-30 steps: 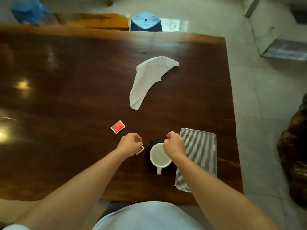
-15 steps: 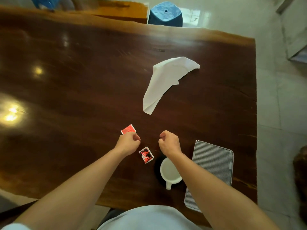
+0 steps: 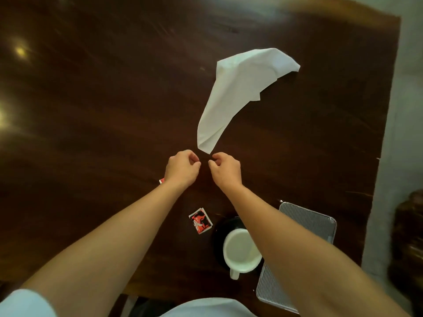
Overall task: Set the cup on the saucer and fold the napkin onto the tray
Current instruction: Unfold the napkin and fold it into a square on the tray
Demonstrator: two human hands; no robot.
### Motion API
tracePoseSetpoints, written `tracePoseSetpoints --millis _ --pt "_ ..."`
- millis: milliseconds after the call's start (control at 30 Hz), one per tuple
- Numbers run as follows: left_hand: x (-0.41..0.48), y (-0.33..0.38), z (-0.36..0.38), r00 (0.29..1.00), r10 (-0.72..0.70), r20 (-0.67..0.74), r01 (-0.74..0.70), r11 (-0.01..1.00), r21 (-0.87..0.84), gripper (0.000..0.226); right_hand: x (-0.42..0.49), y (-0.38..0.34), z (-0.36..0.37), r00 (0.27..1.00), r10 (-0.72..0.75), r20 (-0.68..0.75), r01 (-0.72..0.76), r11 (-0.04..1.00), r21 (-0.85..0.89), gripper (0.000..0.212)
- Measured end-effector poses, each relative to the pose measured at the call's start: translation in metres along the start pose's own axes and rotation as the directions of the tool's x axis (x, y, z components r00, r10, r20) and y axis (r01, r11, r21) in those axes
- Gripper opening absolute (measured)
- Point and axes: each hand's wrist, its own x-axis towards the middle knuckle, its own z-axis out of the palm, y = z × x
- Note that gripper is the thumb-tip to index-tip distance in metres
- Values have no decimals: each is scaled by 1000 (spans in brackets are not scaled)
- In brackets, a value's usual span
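A white cup (image 3: 240, 251) stands on a black saucer (image 3: 220, 234) near the table's front edge, its handle toward me. Right of it lies a ribbed grey tray (image 3: 309, 221), partly hidden by my right forearm. A crumpled white napkin (image 3: 238, 92) lies farther out, its near corner pointing at my hands. My left hand (image 3: 182, 169) and my right hand (image 3: 225, 169) hover side by side just short of that corner, fingers loosely curled, holding nothing and not touching the napkin.
A red and black packet (image 3: 200, 221) lies left of the saucer. Another red packet (image 3: 161, 180) peeks out under my left wrist. The dark wooden table (image 3: 91, 110) ends at the right, with pale floor (image 3: 407, 110) beyond.
Both hands have left the cup and moved away from me toward the napkin's near corner. The view has shifted forward, so the cup and tray now sit lower in the picture.
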Motion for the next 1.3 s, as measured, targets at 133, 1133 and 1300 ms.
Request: tracePoseSetpoints --millis 133,1133,1300 --pt "32 11 6 997 36 -61 -33 999 39 21 31 -15 8 995 94 -18 -90 983 161 40" --pt "-40 -25 32 979 151 134 -162 984 75 12 -54 22 29 879 298 373 -383 906 179 30" --pt "-91 -29 7 941 339 26 -337 940 -55 16 -83 11 -7 810 232 538 -582 421 695 24"
